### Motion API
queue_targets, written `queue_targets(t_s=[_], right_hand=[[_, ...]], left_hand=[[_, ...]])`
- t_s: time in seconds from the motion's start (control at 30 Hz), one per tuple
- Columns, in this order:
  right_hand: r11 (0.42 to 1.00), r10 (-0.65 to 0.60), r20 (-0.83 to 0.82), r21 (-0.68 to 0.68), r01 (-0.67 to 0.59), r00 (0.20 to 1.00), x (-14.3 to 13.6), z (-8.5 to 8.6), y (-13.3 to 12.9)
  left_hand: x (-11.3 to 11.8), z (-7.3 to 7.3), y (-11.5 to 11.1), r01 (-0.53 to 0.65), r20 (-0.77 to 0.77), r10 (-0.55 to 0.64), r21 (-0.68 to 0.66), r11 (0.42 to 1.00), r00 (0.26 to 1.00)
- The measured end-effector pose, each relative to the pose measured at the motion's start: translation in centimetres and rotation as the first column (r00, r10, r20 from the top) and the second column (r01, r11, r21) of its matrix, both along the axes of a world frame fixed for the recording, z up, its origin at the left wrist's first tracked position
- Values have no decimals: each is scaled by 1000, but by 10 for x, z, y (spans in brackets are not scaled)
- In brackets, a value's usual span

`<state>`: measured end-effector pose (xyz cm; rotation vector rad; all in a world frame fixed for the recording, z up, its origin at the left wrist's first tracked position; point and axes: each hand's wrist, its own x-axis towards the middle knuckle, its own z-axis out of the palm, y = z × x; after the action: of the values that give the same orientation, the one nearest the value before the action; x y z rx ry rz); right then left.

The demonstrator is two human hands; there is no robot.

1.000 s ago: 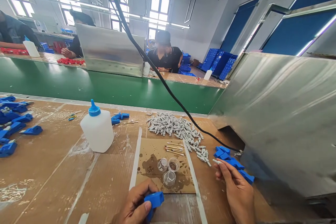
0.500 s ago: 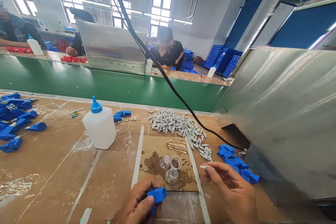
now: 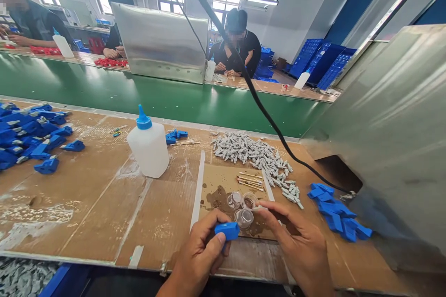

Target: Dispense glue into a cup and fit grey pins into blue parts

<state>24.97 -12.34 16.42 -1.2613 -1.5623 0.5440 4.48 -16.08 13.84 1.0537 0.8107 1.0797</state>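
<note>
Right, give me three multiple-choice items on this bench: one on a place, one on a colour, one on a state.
1. Where does the white squeeze bottle with the blue cap stand?
A. left of the brown stained card
B. on the card
C. on the green belt

2. What colour is the small plastic block in the left hand?
A. red
B. blue
C. grey

3. How is the right hand?
A. flat on the bench
B. fingers pinched by the small clear cups
C. gripping the bottle

A: the bottle stands left of the card. B: the block is blue. B: its fingertips meet beside the cups.
</note>
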Motion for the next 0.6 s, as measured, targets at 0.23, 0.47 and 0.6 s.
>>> queue_targets(t_s=[0.23,0.47,0.6], right_hand=[[983,11,-451,-159,-92,893,17,-9,3],[960,-34,-603,-240,-141,797,23,0,3],[955,-6,-556,-251,-161,831,24,4,2]], left_hand=[[0,-4,1,7,-16,-7,19,1000,1000],[-5,7,1,71,-165,-49,126,989,985],[-7,11,0,58,-301,10,215,975,954]])
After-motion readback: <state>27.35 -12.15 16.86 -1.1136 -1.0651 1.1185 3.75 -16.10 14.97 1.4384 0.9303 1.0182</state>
